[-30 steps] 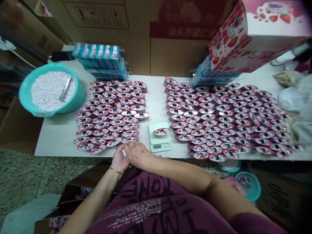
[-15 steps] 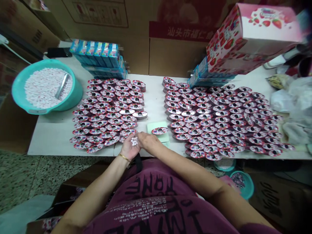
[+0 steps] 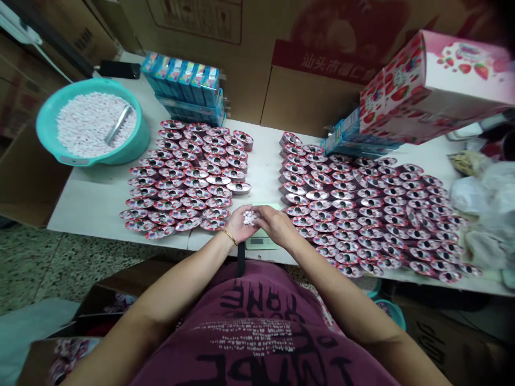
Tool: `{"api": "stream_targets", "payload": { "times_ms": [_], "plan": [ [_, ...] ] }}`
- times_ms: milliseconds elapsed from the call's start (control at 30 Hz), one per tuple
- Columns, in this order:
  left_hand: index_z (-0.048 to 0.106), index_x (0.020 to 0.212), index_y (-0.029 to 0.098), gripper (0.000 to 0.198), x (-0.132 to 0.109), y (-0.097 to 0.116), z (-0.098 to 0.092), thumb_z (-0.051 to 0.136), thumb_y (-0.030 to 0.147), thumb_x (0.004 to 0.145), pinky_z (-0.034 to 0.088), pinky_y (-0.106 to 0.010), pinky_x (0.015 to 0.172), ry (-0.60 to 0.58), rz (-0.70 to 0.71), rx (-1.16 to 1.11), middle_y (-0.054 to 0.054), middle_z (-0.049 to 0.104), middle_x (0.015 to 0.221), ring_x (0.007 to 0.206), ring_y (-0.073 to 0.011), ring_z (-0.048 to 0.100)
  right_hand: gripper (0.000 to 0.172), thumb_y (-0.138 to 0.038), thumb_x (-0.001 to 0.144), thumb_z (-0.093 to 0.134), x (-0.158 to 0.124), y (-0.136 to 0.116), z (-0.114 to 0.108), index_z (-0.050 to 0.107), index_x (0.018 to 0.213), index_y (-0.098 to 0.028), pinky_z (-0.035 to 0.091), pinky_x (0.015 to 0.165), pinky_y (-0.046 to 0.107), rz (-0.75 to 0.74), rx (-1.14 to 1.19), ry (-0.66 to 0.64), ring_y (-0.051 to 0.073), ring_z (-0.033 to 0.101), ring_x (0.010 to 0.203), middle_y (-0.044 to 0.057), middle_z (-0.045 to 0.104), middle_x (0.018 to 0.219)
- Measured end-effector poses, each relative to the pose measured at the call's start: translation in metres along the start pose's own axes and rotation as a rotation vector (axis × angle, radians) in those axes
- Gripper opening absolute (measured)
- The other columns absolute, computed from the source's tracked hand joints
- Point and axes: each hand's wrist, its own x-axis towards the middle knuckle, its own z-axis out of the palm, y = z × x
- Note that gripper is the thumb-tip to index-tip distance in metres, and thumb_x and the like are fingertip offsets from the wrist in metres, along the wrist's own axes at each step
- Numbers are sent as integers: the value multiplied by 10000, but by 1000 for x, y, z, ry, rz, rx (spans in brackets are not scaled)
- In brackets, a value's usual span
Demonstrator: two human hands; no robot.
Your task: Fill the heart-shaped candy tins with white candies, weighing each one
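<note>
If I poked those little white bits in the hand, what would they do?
The white bits would probably scatter, being small and loosely piled in the left hand. Each is likely light, since one palm holds many. Some might roll, looking roundish.

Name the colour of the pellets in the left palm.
The pellets are white, best seen in the head view.

One table (image 3: 96, 195) carries two groups of oval-topped containers (image 3: 196, 183), dozens in each; overlap prevents an exact total. There is one scale (image 3: 259, 242), one large teal basin (image 3: 139, 143), one metal scoop (image 3: 118, 126) and one black slab (image 3: 119, 69). Six blue boxes (image 3: 183, 80) show in one top row. Two more teal basins (image 3: 399, 315) show partly below. One gold bracelet (image 3: 230, 236) appears. The white pellets (image 3: 249, 217) are too crowded to count.
</note>
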Motion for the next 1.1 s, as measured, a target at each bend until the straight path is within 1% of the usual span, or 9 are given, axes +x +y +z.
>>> {"api": "stream_targets", "payload": {
  "times_ms": [100,200,367,467,600,700,767,900,1100],
  "plan": [
    [507,630,107,156,-9,5,-8,435,162,757,468,-213,542,64,16,2,-43,562,585,615,-118,572,329,-376,841,358,-3,12,-5,434,1109,-200,373,721,244,110,-144,-22,157,526,897,68,550,1022],
    [504,618,112,160,-27,15,-22,445,175,752,466,-203,507,128,47,-9,-59,562,619,655,-137,579,428,-427,769,474,-9,27,0,414,1133,-210,381,676,261,152,-355,-133,194,537,875,79,560,983],
    [520,640,112,130,-58,34,-42,456,154,745,469,-195,493,153,155,-72,-56,556,637,639,-128,569,248,-347,826,389,8,45,3,468,1014,-207,382,637,244,137,-489,-137,174,550,825,67,570,909],
    [526,643,113,125,-69,42,-45,462,147,746,479,-202,508,185,243,-129,-65,568,660,655,-134,574,297,-378,835,354,50,58,-14,454,1037,-185,389,649,255,253,-516,-26,183,550,848,96,559,964],
    [544,684,114,104,-83,44,-46,463,131,747,496,-226,526,238,346,-187,-63,578,666,662,-144,584,318,-350,829,370,134,71,-37,472,1052,-148,390,705,275,378,-493,67,203,542,900,138,545,1018],
    [544,707,120,104,-96,42,-52,452,119,755,500,-235,529,293,416,-236,-58,586,685,667,-145,589,291,-300,814,406,189,67,-38,506,1037,-141,392,713,276,359,-451,55,200,553,887,134,560,999],
    [537,709,121,109,-103,40,-58,442,114,761,503,-241,541,331,443,-270,-55,586,691,672,-144,590,280,-292,814,410,209,62,-35,513,1048,-176,393,710,260,317,-441,49,179,559,873,107,568,996],
    [521,699,117,138,-107,36,-70,407,107,778,505,-248,556,421,471,-308,-43,567,664,651,-128,581,334,-296,838,352,198,73,-38,430,1160,-253,393,724,247,294,-431,93,157,541,907,71,537,1072],
    [511,682,121,135,-99,38,-66,410,116,772,444,-180,435,307,314,-233,-39,536,657,588,-104,544,316,-259,823,325,125,134,-65,568,993,-150,389,681,296,531,-431,106,209,552,853,134,584,954]
  ]
}}
